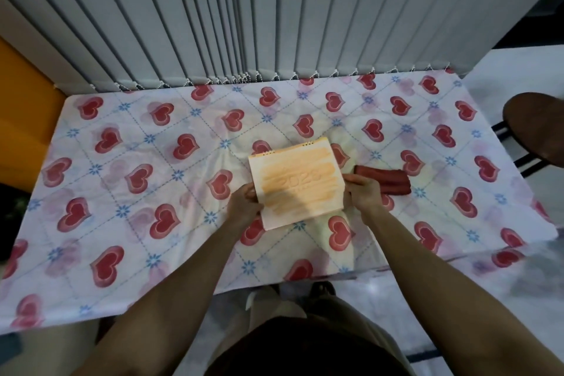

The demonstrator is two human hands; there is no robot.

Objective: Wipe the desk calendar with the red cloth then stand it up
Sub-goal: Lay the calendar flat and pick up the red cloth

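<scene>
An orange and white desk calendar (297, 185) with spiral rings on its far edge rests in the middle of the table, its cover facing up and tilted slightly. My left hand (244, 204) grips its left edge and my right hand (363, 194) grips its right edge. The red cloth (386, 180), folded into a long strip, lies flat on the table just right of the calendar, behind my right hand and apart from it.
The table carries a white tablecloth with red hearts (137, 180). Grey vertical blinds (244, 15) hang along its far edge. A brown round stool (537, 128) stands at the right. An orange surface (21, 107) is at the left.
</scene>
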